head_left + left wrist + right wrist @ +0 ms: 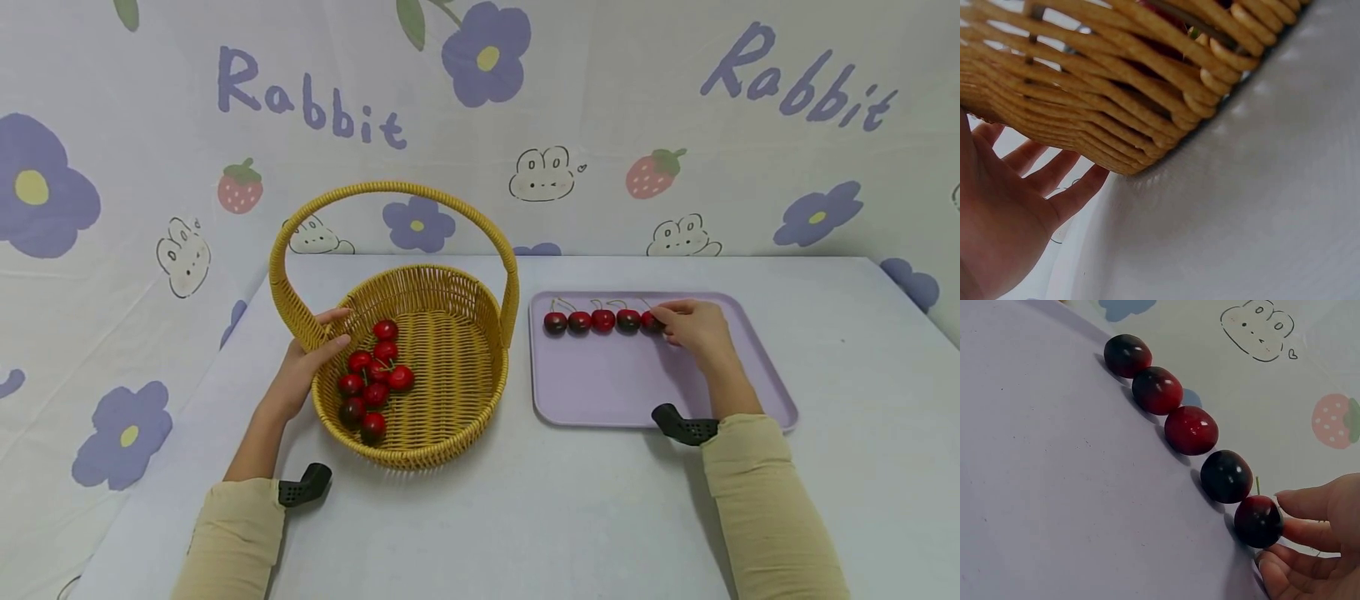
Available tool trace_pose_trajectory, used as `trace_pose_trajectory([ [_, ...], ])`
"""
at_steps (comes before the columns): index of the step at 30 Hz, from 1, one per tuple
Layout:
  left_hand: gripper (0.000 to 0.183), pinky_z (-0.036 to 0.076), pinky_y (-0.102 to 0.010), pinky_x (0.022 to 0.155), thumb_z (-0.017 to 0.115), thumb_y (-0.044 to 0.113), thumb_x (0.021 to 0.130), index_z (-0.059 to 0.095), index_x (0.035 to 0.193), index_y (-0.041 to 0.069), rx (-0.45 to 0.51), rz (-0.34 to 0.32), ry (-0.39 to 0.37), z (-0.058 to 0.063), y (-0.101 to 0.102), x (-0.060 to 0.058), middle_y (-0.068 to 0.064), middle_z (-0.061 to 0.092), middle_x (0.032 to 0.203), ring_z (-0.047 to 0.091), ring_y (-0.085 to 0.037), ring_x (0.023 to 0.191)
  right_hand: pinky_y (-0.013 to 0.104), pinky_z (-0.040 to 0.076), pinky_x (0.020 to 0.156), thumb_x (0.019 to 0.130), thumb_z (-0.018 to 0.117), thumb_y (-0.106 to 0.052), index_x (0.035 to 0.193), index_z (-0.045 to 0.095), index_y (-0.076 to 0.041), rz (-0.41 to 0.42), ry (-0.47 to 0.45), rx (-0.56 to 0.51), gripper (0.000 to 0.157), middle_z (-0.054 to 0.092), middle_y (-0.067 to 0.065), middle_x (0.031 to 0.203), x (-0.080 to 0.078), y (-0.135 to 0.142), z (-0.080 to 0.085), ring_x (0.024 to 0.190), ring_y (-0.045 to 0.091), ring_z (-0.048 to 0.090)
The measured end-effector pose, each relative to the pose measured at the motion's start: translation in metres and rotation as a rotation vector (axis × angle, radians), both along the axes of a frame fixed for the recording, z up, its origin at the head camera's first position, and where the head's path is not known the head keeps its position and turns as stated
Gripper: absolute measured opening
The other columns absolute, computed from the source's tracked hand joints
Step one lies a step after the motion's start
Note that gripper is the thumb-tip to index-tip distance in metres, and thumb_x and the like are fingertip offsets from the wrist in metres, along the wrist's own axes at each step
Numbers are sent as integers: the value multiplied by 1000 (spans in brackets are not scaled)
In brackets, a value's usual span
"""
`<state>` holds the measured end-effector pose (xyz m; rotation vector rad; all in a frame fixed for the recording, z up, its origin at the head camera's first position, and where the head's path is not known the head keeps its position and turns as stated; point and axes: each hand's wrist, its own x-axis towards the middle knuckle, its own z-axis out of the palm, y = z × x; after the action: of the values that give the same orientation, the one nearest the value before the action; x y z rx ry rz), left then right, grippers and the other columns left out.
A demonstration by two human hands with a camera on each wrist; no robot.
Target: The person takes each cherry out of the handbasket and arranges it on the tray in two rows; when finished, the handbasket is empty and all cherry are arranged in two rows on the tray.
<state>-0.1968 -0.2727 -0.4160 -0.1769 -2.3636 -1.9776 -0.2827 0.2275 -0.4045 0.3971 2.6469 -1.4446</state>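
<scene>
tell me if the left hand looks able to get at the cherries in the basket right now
Probably yes: the left hand holds the side of the basket close to the cherries, and the open top leaves them uncovered, though that hand would likely have to let go first.

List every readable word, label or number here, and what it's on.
"Rabbit": left of centre on the patterned backdrop cloth, purple lettering.
"Rabbit": upper right, same cloth, slanted.
No text visible on the wicker basket, lilac tray or cherries.
</scene>
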Motion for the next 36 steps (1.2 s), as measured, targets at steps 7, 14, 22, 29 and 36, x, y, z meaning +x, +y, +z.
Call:
trace_pose_trajectory([
  [7,51,22,-52,108,53,23,96,38,140,0,-7,-13,22,-1,-1,-1,-16,34,147,30,-31,135,15,48,62,96,54,-27,128,54,8,5,19,-31,47,57,19,113,2,2,2,69,1,55],
  [14,50,21,-53,108,52,21,97,38,140,-1,-4,-25,33,-1,0,0,-17,34,146,30,-32,135,16,50,72,99,47,-37,137,41,10,22,61,-179,61,52,25,124,2,15,8,85,8,57],
  [22,50,21,-52,108,52,22,97,38,140,0,-15,-18,30,-1,-1,0,-16,34,147,29,-31,136,19,48,84,92,49,-50,140,40,-1,73,110,-611,70,50,11,123,9,21,35,101,11,55],
  [29,51,22,-52,108,52,22,97,38,141,0,-18,-22,29,-1,-2,0,-16,33,148,30,-32,135,23,44,93,94,44,-50,135,48,-8,258,157,-818,58,51,6,126,22,13,61,112,16,52],
  [36,52,22,-52,108,53,23,97,38,140,0,-13,-21,27,0,-1,0,-17,34,147,31,-32,134,29,46,91,102,39,-35,121,64,-3,511,269,-1090,45,63,10,117,35,1,85,109,23,57],
])
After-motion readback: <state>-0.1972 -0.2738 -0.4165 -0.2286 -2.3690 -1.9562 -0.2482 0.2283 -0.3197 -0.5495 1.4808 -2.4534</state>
